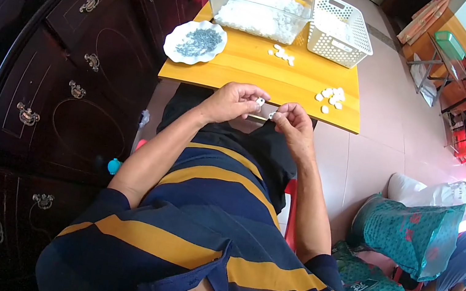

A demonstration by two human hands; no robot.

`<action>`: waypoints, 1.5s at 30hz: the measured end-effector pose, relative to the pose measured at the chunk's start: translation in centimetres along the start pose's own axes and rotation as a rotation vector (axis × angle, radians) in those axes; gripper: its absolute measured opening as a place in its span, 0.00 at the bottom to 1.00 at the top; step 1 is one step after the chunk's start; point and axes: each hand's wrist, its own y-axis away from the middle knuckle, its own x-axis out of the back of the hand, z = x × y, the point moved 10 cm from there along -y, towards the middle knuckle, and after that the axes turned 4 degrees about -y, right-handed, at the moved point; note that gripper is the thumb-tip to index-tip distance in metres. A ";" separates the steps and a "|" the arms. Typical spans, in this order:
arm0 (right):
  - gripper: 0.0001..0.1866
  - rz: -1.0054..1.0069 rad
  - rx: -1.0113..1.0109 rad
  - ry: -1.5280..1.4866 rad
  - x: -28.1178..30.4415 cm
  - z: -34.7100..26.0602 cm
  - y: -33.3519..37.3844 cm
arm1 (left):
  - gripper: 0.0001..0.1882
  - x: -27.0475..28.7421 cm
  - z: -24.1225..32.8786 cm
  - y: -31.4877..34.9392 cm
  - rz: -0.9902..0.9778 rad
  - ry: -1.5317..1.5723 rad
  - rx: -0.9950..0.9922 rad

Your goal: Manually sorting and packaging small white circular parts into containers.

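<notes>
Fingertips [254, 91] of the left hand [233, 104] pinch a small white piece [260, 102], and the right hand [296, 130] pinches a pale bit [271, 115], close together mid-frame (maybe to see them well), while the plate [170, 47] of grey bits [199, 43] sits upper left, likely for easy reach.

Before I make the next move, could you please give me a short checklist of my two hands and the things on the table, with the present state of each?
1. Left hand holds a small white piece: ok, pinched.
2. Right hand holds another small white piece: ok, pinched.
3. Exact shape of both held pieces: cannot tell, too small and partly covered.
4. Scalloped white plate of grey-blue bits fully inside the edge of the yellow wooden table: not ok, its left rim seems to overhang.
5. Loose white pieces in one group: not ok, two groups.
6. Clear plastic bin stocked: ok, white pieces heaped inside.
</notes>
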 end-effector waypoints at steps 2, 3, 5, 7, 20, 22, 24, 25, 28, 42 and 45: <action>0.05 -0.010 -0.028 -0.002 -0.3 0.1 0.1 | 0.14 -0.2 0.7 0.1 -0.014 -0.057 -0.053; 0.05 -0.024 -0.026 0.019 -0.4 -0.1 0.2 | 0.14 -0.3 0.8 0.2 -0.015 -0.057 -0.051; 0.05 -0.036 -0.024 0.039 -0.6 -0.1 0.3 | 0.14 -0.4 0.9 0.2 -0.014 -0.078 -0.051; 0.04 -0.050 -0.045 0.030 -0.8 0.1 0.4 | 0.14 -0.4 0.9 0.2 -0.016 -0.101 -0.062; 0.04 -0.104 -0.033 0.055 -1.5 -0.1 0.4 | 0.15 -1.4 1.5 0.5 -0.091 -0.235 -0.054; 0.04 -0.112 -0.032 0.062 -1.5 0.0 0.4 | 0.16 -1.4 1.6 0.5 -0.094 -0.252 -0.051; 0.04 -0.118 -0.024 0.062 -1.4 0.2 0.3 | 0.16 -1.5 1.8 0.6 -0.097 -0.269 -0.049; 0.05 -0.127 -0.017 0.062 -1.6 0.1 0.3 | 0.16 -1.5 1.7 0.6 -0.098 -0.268 -0.040; 0.05 -0.115 -0.023 0.084 -1.8 -0.4 0.5 | 0.16 -1.5 1.5 0.6 -0.102 -0.266 -0.040; 0.05 -0.117 -0.019 0.083 -1.7 0.0 0.4 | 0.14 -1.7 1.7 0.6 -0.102 -0.237 -0.075; 0.05 -0.115 -0.023 0.079 -1.9 -0.2 0.5 | 0.14 -1.7 1.0 0.6 -0.113 -0.181 -0.043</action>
